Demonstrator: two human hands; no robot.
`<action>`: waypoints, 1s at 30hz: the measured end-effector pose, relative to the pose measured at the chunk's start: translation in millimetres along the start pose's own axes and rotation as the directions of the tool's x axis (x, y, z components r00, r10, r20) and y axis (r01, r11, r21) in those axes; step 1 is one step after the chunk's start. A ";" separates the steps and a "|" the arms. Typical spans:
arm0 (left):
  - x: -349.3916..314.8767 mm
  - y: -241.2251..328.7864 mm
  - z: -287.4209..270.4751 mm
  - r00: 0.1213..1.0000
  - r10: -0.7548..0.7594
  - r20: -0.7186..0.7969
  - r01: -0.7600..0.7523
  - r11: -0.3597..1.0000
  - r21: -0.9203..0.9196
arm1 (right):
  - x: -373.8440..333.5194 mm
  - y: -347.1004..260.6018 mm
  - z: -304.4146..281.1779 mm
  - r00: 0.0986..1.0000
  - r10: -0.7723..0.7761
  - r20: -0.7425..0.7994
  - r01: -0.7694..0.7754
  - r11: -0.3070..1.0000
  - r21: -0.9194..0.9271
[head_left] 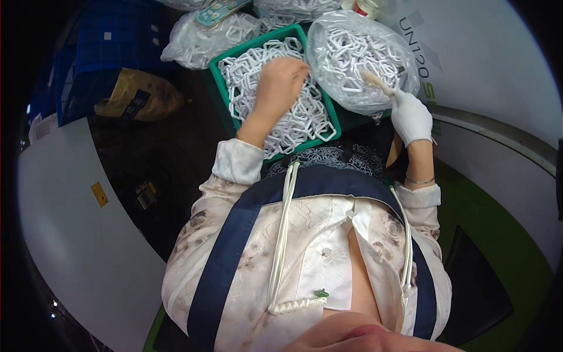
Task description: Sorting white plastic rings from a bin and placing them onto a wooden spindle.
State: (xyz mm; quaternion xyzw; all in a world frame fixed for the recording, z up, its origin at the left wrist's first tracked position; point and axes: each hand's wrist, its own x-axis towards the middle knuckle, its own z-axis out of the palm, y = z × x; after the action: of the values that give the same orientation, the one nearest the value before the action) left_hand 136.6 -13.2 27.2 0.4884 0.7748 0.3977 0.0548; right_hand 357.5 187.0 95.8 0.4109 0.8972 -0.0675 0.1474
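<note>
My left hand, bare, is over the right half of a green tray filled with white angular plastic rings. Its fingers curl down toward the rings and are mostly hidden, so what they hold does not show. My right hand wears a white glove that leaves fingertips bare. One or two of its fingers stretch out, somewhat blurred, over a clear plastic bag standing open to the right of the tray. More white rings of the same kind fill that bag, and the fingertips are close to them.
Another clear bag of white rings sits behind the tray, with a patterned phone-like case on top. Blue crates and a brown paper bag are at the left. A grey panel curves along the right side.
</note>
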 end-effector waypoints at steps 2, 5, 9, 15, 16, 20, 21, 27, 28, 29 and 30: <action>-6.7 -29.4 -15.4 0.995 -0.052 -0.083 0.060 0.993 0.101 | -3.9 2.6 -0.1 0.998 0.045 0.050 -0.045 0.999 -0.004; -19.8 -62.8 -26.3 0.975 -0.177 -0.136 0.209 0.940 0.269 | -12.6 8.5 -4.3 0.998 0.044 -0.037 -0.039 0.991 0.131; -14.4 -83.8 -9.7 0.979 -0.204 0.011 0.191 0.936 0.295 | -18.1 11.0 -0.4 0.993 0.028 -0.116 0.000 0.973 0.230; -4.9 -103.4 33.0 0.983 -0.007 0.185 -0.091 0.852 0.515 | -21.8 14.6 14.8 0.989 0.024 -0.149 0.021 0.956 0.292; -3.0 -103.5 35.2 0.981 -0.017 0.192 -0.083 0.862 0.500 | -23.3 14.5 16.8 0.990 0.029 -0.141 0.017 0.948 0.317; 9.7 -109.0 34.6 0.984 -0.086 0.156 -0.007 0.856 0.516 | -26.7 9.9 18.3 0.986 0.029 -0.164 0.028 0.943 0.332; 10.4 -111.3 32.7 0.983 -0.087 0.159 -0.007 0.856 0.517 | -28.1 5.8 14.7 0.988 0.028 -0.152 0.027 0.935 0.353; 19.4 -119.0 20.7 0.926 -0.376 0.024 0.376 0.926 -0.008 | -26.7 13.0 24.3 0.989 0.031 -0.144 0.025 0.928 0.371; 21.1 -120.5 15.7 0.871 -0.477 0.120 0.490 0.861 -0.134 | -26.3 11.7 24.2 0.989 0.021 -0.145 0.036 0.924 0.380; 19.3 -124.4 13.8 0.871 -0.478 0.117 0.490 0.862 -0.130 | -26.6 8.9 22.6 0.989 0.018 -0.146 0.040 0.923 0.383; 16.4 -128.4 12.7 0.869 -0.478 0.125 0.492 0.862 -0.123 | -27.7 4.5 19.6 0.988 0.026 -0.152 0.041 0.908 0.418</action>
State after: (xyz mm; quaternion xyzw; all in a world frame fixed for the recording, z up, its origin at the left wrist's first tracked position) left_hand 42.6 -19.5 -62.4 0.2894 0.8372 0.4062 0.2245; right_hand 382.1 165.3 86.1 0.4334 0.8719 -0.2274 -0.0145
